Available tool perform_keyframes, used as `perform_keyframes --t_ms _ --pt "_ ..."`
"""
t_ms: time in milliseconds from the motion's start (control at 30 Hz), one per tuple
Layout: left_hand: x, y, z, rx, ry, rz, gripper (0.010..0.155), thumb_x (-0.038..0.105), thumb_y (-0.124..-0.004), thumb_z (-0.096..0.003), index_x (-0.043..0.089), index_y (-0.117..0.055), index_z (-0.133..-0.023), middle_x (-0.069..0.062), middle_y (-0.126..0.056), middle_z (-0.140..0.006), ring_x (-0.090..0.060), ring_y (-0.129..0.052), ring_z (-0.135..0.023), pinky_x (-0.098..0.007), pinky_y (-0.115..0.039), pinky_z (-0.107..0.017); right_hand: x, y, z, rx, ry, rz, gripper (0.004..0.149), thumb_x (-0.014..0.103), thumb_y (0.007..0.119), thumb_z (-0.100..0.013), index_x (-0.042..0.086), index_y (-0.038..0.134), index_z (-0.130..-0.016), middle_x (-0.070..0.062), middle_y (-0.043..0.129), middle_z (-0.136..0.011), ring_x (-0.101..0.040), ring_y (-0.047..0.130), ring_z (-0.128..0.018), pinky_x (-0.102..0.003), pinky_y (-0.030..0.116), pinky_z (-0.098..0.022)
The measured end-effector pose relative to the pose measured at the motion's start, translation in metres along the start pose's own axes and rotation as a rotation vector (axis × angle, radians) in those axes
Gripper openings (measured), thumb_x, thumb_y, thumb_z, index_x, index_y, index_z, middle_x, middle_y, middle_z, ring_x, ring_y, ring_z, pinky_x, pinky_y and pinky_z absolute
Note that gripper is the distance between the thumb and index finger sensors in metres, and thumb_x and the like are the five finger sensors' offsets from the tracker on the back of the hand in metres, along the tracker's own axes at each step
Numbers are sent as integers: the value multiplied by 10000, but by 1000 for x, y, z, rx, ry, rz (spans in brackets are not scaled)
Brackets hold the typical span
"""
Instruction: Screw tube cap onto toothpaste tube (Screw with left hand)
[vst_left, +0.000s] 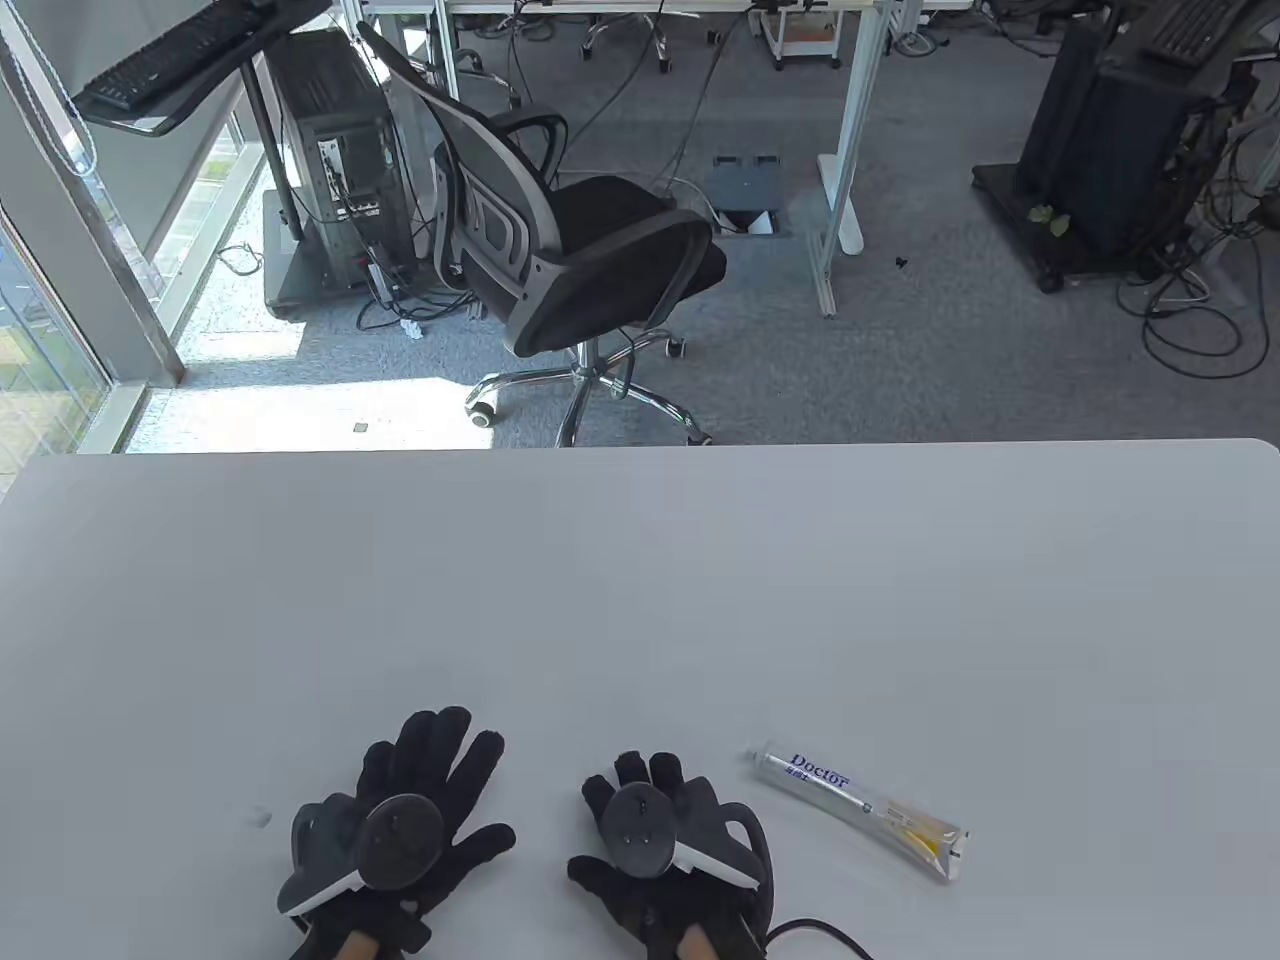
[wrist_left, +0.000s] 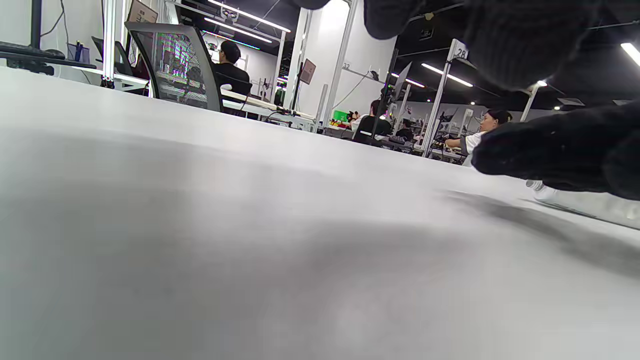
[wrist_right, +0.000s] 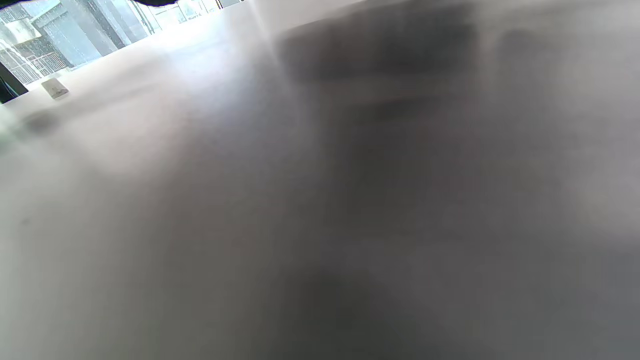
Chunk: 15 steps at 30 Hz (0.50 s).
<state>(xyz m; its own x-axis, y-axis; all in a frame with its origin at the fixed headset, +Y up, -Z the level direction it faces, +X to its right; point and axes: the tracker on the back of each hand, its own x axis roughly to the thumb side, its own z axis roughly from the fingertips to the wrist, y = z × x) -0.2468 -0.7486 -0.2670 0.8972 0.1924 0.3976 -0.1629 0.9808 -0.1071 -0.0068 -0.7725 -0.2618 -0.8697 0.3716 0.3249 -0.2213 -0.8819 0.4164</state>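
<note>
The toothpaste tube (vst_left: 862, 811) lies flat on the white table (vst_left: 640, 580) at the front right, its nozzle end pointing up-left. A small pale cap (vst_left: 259, 818) lies on the table just left of my left hand (vst_left: 425, 790). That hand rests flat with its fingers spread and holds nothing. My right hand (vst_left: 650, 800) rests on the table between the left hand and the tube and holds nothing. In the left wrist view the tube's white end (wrist_left: 542, 192) shows past a black gloved finger (wrist_left: 550, 150). In the right wrist view a small pale object (wrist_right: 54, 88), probably the cap, lies far off.
An office chair (vst_left: 590, 250) stands beyond the table's far edge. A cable (vst_left: 820, 932) runs from my right wrist off the front edge.
</note>
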Motion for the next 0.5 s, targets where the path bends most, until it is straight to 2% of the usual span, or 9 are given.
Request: perform_keyframes --t_ms 367,433,500 --pt "-5 5 2 16 16 48 824 713 -614 -532 380 -250 -1192 -79 -154 -1240 -360 -185 -1141 -646 -255 -759 4 9 -5 62 -15 10 730 484 630 -563 134 340 -1134 -220 192 -1151 -542 117 -1003 -732 183 -623" --pt "-6 6 3 12 20 37 821 710 -615 -533 380 -255 -1192 -77 -159 -1241 -358 -189 -1141 -644 -257 -760 4 3 -3 60 -29 -8 732 483 631 -563 132 337 -1133 -222 192 -1151 -544 115 -1002 -731 181 -622" --pt "-6 8 5 20 28 35 819 709 -615 -533 378 -260 -1192 -78 -167 -1242 -359 -193 -1141 -644 -260 -760 4 -12 5 -1 -59 -59 730 479 635 -564 129 339 -1133 -224 204 -1153 -544 122 -1004 -731 187 -624"
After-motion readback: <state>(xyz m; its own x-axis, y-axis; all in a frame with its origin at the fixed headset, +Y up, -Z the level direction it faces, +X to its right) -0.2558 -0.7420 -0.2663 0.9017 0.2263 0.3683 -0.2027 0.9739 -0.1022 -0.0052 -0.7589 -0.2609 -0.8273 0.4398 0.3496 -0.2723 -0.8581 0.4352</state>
